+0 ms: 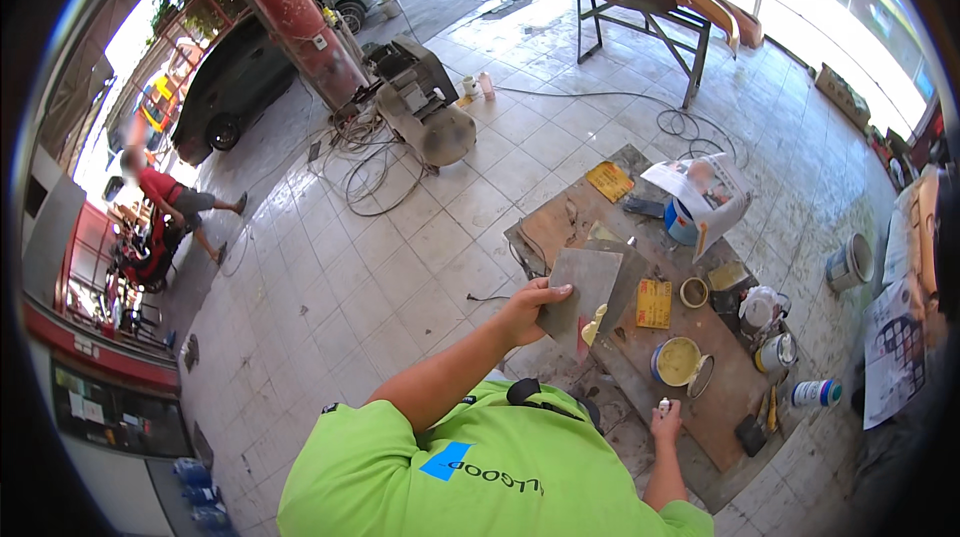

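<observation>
Looks like paste (594,325) prep: left hand (528,313) pinches a plate (585,278) left of the tin (679,362), right hand (666,423) grips something pale (664,404) just below it; mixing next'd want steadiness.

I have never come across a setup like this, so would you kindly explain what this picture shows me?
Gladly. There is no robot here: these are a person's own bare hands. The one picture comes from a wide fisheye camera worn on the head, looking down, so straight edges bend near the rim.

The left hand holds a flat gray plate with a pale yellow blob at its edge. The right hand holds something small and whitish, too small to identify.

The worn brown board bears an open tin of yellowish paste, yellow packets and a blue bucket.
</observation>
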The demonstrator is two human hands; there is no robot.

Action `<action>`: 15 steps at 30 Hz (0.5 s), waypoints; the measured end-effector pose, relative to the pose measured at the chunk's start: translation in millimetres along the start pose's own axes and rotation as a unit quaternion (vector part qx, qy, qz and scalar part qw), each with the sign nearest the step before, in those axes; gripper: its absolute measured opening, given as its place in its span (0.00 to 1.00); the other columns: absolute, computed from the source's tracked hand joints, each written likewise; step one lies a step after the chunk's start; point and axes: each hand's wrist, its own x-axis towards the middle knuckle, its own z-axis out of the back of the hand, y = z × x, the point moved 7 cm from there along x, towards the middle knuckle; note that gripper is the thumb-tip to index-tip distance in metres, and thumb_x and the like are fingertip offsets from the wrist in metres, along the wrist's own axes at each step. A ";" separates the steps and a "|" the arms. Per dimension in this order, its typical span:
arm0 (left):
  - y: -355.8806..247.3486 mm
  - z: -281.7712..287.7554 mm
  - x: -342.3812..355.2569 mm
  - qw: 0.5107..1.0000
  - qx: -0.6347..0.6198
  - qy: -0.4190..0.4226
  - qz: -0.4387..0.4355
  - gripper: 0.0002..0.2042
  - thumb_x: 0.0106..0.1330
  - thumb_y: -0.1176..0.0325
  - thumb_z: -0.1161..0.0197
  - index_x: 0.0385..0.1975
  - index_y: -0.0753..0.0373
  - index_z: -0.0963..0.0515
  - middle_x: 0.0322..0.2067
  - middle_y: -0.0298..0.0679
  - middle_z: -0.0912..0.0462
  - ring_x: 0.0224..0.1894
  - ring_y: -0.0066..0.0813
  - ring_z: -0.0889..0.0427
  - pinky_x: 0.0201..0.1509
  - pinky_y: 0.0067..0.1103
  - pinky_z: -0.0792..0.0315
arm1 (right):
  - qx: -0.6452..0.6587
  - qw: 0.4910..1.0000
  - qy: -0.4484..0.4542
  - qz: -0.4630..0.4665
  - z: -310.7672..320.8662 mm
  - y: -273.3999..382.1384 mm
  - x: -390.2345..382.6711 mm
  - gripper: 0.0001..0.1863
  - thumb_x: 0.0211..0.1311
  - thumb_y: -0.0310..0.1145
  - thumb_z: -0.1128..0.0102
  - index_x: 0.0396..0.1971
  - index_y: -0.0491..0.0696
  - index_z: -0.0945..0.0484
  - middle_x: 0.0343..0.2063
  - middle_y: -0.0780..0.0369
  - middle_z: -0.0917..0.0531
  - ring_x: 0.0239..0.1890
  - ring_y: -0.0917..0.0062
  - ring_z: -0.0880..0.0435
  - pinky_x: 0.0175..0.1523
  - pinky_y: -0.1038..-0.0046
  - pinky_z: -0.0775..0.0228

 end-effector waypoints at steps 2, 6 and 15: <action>-10.5 5.6 -3.0 1.000 0.004 -0.026 -0.016 0.15 0.73 0.67 0.37 0.54 0.68 0.23 0.47 0.44 0.14 0.46 0.36 0.12 0.53 0.31 0.18 | 0.005 0.995 -0.030 0.095 -18.2 12.9 6.3 0.27 0.63 0.37 0.30 0.60 0.50 0.28 0.41 0.52 0.13 0.42 0.58 0.11 0.48 0.60 0.20; -43.9 16.1 -5.3 0.991 0.061 -0.109 -0.046 0.15 0.71 0.65 0.35 0.51 0.68 0.21 0.45 0.43 0.13 0.44 0.33 0.12 0.53 0.30 0.19 | 0.266 0.948 0.160 0.072 -29.7 108.3 26.5 0.12 0.78 0.38 0.49 0.47 0.45 0.23 0.31 0.62 0.14 0.31 0.80 0.17 0.35 0.73 0.24; -77.5 47.0 -43.5 0.975 0.146 -0.146 -0.080 0.14 0.70 0.66 0.34 0.48 0.68 0.18 0.42 0.39 0.12 0.42 0.26 0.14 0.49 0.25 0.21 | -0.049 0.862 -0.001 0.504 137.6 513.1 -76.8 0.11 0.69 0.32 0.36 0.48 0.44 0.19 0.37 0.53 0.13 0.41 0.57 0.13 0.46 0.61 0.22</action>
